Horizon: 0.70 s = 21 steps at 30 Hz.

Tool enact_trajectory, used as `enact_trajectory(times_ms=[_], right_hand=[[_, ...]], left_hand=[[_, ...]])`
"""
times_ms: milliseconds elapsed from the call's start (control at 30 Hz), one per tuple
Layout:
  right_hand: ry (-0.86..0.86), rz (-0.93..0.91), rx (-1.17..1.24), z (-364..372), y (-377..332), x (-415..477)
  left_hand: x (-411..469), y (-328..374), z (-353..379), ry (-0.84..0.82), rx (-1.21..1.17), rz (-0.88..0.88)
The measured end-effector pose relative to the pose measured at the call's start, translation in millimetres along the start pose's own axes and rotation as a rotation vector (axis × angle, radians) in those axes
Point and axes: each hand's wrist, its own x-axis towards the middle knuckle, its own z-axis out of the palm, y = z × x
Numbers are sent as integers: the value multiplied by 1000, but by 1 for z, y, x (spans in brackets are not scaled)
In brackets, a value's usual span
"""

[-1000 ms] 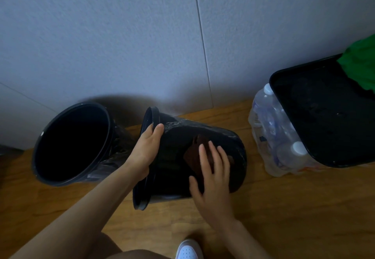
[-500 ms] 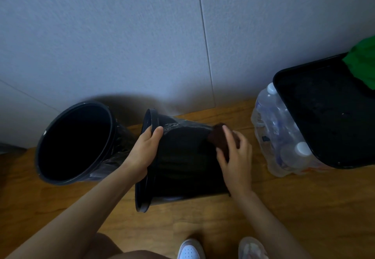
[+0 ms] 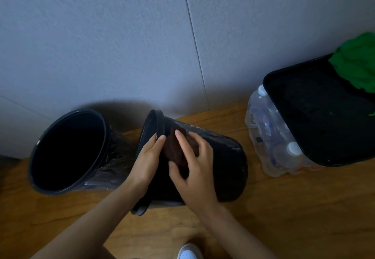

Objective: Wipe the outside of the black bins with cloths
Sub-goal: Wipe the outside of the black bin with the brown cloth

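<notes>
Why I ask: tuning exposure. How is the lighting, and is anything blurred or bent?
Head view: dim, low contrast, so the cloth barely stands out from the bin; soft shadow on the wall, no glare; little blur; the seam bows slightly.

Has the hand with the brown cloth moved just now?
Yes. The right hand slid the cloth along the bin, away from the water bottles, toward its rim.
</notes>
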Motion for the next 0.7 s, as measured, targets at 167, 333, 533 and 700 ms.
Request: enact_trajectory(times_ms=[167,333,533,700], right_hand=[[-15,-7,29,-1,7,10],[-26,22,46,4,14,11],[-22,303,2,-12,54,50],[-15,428,-40,-29,78,36]], left_hand=[[-4,-3,-3,-32,-75,81],[-6,-1,-4,-91,-75,95],[-12,-1,-9,-99,-20,77],[-16,1,-8,-122,28,72]])
